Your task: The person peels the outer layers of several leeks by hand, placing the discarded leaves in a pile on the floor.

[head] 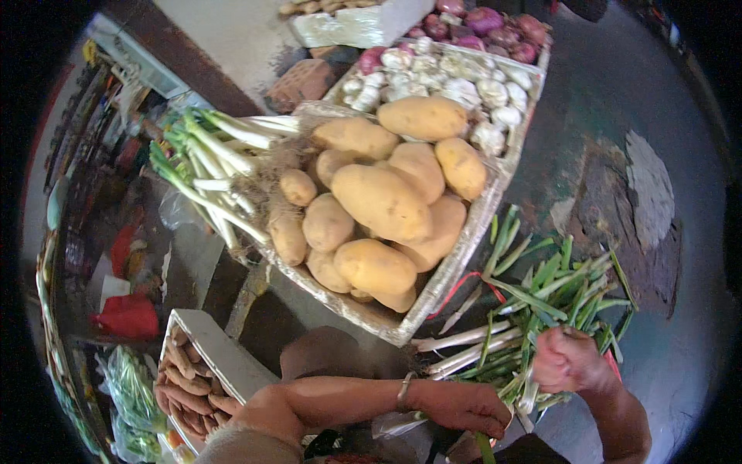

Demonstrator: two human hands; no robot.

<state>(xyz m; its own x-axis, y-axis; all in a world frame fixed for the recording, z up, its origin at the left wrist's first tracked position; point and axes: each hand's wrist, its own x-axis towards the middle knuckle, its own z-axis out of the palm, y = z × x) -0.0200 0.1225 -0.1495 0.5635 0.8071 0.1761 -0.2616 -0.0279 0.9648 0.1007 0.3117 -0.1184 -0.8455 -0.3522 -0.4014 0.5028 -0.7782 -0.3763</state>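
My right hand is curled into a fist over the pile of green onions. A pale leaf comes out below its fingers. My left hand, with a bracelet at the wrist, is lower and to the left. Its fingers are closed near the cut ends, and a green leaf strip hangs beneath them. Whether another thing is inside that grip is hidden. White stalks with roots point left from the pile, close to the potato box. Loose leaves and scraps lie around both hands.
A foam box heaped with potatoes stands ahead. Leeks rest at its left edge. Beyond are garlic bulbs and red onions. Brown tubers fill a white box at lower left, beside bagged greens.
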